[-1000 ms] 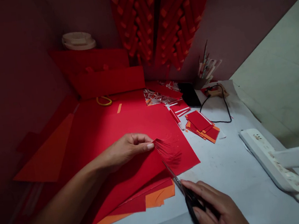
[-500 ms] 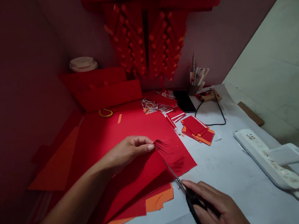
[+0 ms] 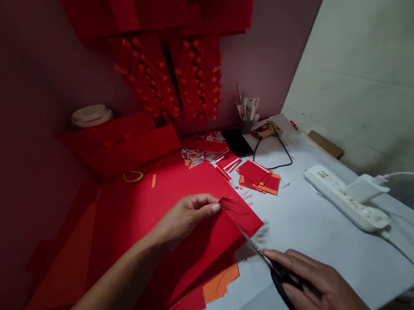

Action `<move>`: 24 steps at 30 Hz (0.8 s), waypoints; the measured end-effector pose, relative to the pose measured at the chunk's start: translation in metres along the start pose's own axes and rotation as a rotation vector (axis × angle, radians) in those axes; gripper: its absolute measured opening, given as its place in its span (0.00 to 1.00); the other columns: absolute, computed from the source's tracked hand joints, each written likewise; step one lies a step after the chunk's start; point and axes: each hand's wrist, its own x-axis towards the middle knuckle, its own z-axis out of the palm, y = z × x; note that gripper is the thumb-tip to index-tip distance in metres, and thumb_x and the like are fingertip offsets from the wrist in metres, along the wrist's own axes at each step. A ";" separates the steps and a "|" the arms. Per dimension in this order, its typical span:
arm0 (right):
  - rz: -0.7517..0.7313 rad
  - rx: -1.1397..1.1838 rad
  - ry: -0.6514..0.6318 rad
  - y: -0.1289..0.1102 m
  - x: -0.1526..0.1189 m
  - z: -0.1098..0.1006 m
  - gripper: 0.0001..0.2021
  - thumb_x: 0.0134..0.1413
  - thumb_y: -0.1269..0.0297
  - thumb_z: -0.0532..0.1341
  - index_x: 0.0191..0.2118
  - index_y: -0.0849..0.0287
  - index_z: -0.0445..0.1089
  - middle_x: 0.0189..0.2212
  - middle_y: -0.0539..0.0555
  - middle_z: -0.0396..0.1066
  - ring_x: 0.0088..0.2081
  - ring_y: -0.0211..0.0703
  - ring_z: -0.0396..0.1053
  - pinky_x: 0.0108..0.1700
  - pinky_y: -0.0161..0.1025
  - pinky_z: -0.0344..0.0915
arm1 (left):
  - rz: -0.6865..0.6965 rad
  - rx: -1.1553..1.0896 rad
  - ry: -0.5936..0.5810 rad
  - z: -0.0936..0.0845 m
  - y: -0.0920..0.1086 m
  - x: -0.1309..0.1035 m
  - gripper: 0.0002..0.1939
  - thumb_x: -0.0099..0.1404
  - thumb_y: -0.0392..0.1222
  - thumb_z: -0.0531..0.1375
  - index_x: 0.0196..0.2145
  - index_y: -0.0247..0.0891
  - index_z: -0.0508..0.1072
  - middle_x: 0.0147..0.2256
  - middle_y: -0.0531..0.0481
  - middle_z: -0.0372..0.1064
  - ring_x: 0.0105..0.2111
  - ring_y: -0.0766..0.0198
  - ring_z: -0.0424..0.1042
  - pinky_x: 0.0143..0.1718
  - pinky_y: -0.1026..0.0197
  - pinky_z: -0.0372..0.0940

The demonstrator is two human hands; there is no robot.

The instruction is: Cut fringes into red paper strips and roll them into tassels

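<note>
Between its thumb and fingers, my left hand (image 3: 195, 216) pinches a small piece of red paper (image 3: 232, 205) cut into thin fringe strips. My right hand (image 3: 313, 280) grips black-handled scissors (image 3: 254, 245), their blades pointing up and left to just below the fringe. Whether the blades touch the paper I cannot tell. Under both lies a large red sheet (image 3: 170, 194), its front edge overlapping more red and orange paper (image 3: 220, 279).
Small red and orange cards (image 3: 257, 175) and shredded scraps (image 3: 199, 156) lie beyond. Behind them are a black phone (image 3: 237, 142), a pen cup (image 3: 247, 112) and a hot-glue gun (image 3: 270, 129). A white power strip (image 3: 344, 198) sits right; yellow scissors handles (image 3: 133, 176) show left.
The camera view has turned to the right, so the background sits further left. Both hands keep their holds, and the scissors stay close to the fringed paper.
</note>
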 end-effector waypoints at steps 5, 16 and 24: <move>0.135 -0.009 -0.005 -0.018 -0.006 -0.010 0.20 0.63 0.66 0.55 0.59 0.54 0.68 0.35 0.56 0.70 0.39 0.49 0.73 0.42 0.40 0.72 | 0.060 0.030 -0.073 0.006 -0.004 0.014 0.17 0.55 0.53 0.70 0.31 0.35 0.78 0.26 0.53 0.71 0.26 0.69 0.64 0.29 0.67 0.57; 0.194 -0.133 -0.065 -0.034 0.002 -0.024 0.21 0.60 0.69 0.55 0.58 0.57 0.68 0.35 0.57 0.73 0.36 0.48 0.74 0.38 0.40 0.72 | -0.040 -0.085 -0.186 0.005 -0.009 0.024 0.13 0.52 0.42 0.73 0.33 0.37 0.78 0.30 0.53 0.78 0.30 0.69 0.72 0.35 0.68 0.63; 0.168 -0.236 -0.072 -0.024 0.007 -0.027 0.22 0.56 0.71 0.55 0.55 0.61 0.72 0.33 0.59 0.77 0.30 0.46 0.76 0.33 0.38 0.75 | -0.086 -0.078 -0.140 0.003 -0.016 0.030 0.13 0.50 0.43 0.74 0.29 0.36 0.76 0.27 0.55 0.77 0.26 0.72 0.69 0.31 0.71 0.61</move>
